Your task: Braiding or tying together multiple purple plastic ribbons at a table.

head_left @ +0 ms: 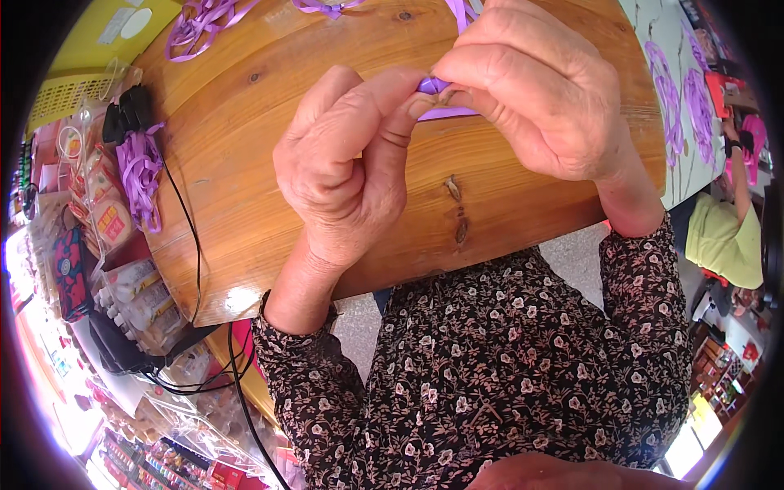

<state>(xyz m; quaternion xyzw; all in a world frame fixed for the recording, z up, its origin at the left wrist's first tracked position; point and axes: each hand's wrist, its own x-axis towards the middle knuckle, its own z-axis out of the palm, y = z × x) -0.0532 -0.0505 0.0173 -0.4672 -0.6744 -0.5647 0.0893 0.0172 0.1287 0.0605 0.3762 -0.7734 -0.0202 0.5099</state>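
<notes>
From where I stood, the purple ribbon (433,85) was raised between the two hands over the wooden table (245,163), only a small folded or knotted piece of it showing; I couldn't tell which. The left hand (339,155) pinched one side between thumb and forefinger, its other fingers curled in. The right hand (543,102) gripped the other side the same way, the two sets of fingertips almost meeting. To my mind, doing it well called for a steady pinch from the left, small gentle pulls from the right, and a strip lying flat rather than twisted. Bare wood lay to the left of the hands and under the wrists, which left good room to spread. The black cable (196,237) and the bundle of purple ribbons (140,175) took up the left side, and the table's near edge ran beneath the forearms
</notes>
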